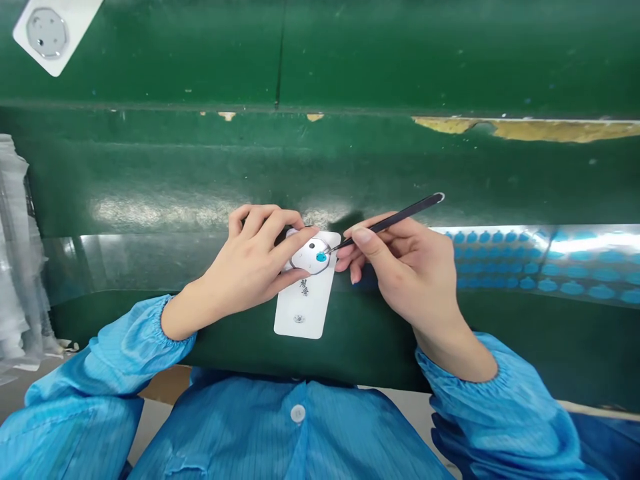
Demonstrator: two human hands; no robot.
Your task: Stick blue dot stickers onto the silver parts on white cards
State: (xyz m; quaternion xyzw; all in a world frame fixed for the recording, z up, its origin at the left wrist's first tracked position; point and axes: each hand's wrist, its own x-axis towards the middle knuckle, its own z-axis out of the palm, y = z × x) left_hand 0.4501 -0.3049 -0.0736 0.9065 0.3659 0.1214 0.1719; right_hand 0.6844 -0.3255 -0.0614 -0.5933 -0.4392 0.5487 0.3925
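Observation:
A white rectangular panel (303, 313) with rounded corners and dark printed marks lies flat before me. At its far end is a rounded whitish piece (303, 260) with a dark hole and a blue round sticker (321, 257). My left hand (253, 263) curls around that piece from the left, thumb and fingers closed on its edges and hiding part of it. Pinched in my right hand (415, 273) are black tweezers (405, 213). Their tips point left and reach the sticker's edge; whether they grip it I cannot tell.
Rows of blue tabbed stickers on a clear sheet (530, 263) lie to the right. A similar white panel (75, 23) sits at the far left. White plastic wrapping (15, 253) hangs along the left edge. The green table surface (200, 173) has a chipped edge (540, 129) farther back.

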